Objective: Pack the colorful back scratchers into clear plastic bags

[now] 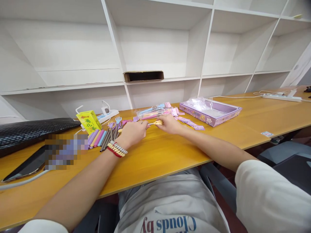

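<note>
My left hand [134,133], with bracelets on the wrist, is closed around the shaft end of a back scratcher. Its yellow claw head [159,122] sits in the fingers of my right hand [170,124], and a short piece of metal rod shows between both hands. Left of my left hand lies a group of back scratcher claws [118,120] in blue, purple and pink on dark rods. Beside them rest foam-like handles [98,138] in purple, pink and blue. Just beyond my hands are back scratchers in clear plastic wrap [155,111]. Small purple cards [190,123] lie right of them.
A purple box tray [224,121] with crumpled clear plastic [196,104] stands back right. A yellow drink carton [88,121], power strip [109,115], black patterned bag [36,131] and dark tablet-like device [26,163] are left. White shelving [157,48] rises behind the table [155,155].
</note>
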Available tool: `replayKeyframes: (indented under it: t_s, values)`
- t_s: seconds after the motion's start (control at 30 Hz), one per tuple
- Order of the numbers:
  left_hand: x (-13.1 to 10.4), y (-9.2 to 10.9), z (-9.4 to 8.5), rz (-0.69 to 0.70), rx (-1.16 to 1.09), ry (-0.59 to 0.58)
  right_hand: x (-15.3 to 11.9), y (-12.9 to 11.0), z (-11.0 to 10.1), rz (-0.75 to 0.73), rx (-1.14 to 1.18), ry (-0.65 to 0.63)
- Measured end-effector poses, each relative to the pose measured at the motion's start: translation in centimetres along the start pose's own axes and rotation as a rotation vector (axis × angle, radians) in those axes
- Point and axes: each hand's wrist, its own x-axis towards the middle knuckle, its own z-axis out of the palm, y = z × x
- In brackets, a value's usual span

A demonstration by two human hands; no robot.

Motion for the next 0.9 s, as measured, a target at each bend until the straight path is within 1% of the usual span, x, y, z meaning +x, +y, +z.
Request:
replayKeyframes:
  t_s: [0.07,0.1,0.13,0.17,0.23,0.27,0.3,0.37,0.47,0.53,0.67,0.73,0.8,0.9]
  values:
    - [-0.2,0.4,0.4,0.014,-0.035,-0.026,-0.5,0.6,-0.8,-0.031,0.07,-0.114]
    - [-0.3,0.4,0.7,0.02,-0.059,-0.037,-0.7,1.3,-1.4,-0.039,0.12,-0.177]
    - [-0.5,0.4,1.0,0.031,-0.087,-0.047,-0.9,2.1,-2.2,-0.018,0.18,-0.221]
    - [-0.6,0.5,1.3,0.042,-0.116,-0.058,-1.2,3.1,-2.9,0.043,0.239,-0.243]
    - [-0.8,0.5,1.6,0.06,-0.164,-0.081,-1.6,5.3,-4.2,0.221,0.334,-0.217]
    - [-0.9,0.6,1.7,0.066,-0.182,-0.092,-1.8,6.4,-4.8,0.284,0.354,-0.202]
    - [-0.9,0.6,1.8,0.067,-0.196,-0.1,-2.1,7.4,-5.3,0.339,0.334,-0.17]
    - [-1.0,0.7,1.8,0.062,-0.215,-0.113,-2.5,9.3,-6.1,0.426,0.171,-0.124]
    - [-1.1,0.6,2.0,0.055,-0.235,-0.146,-3.0,11.0,-7.0,0.512,-0.017,-0.167]
    - [-1.1,0.4,2.2,0.056,-0.259,-0.189,-3.1,11.3,-7.2,0.531,-0.045,-0.26]
    - [-0.9,0.2,2.5,0.076,-0.306,-0.267,-2.9,11.0,-7.2,0.487,-0.024,-0.542]
    - [-0.8,0.1,2.5,0.094,-0.315,-0.287,-2.7,10.7,-6.9,0.475,-0.01,-0.659]
    - [-0.8,0.0,2.5,0.105,-0.327,-0.307,-2.5,10.5,-6.6,0.486,-0.009,-0.733]
    - [-0.8,-0.1,2.4,0.114,-0.339,-0.327,-2.5,10.4,-6.1,0.515,-0.003,-0.803]
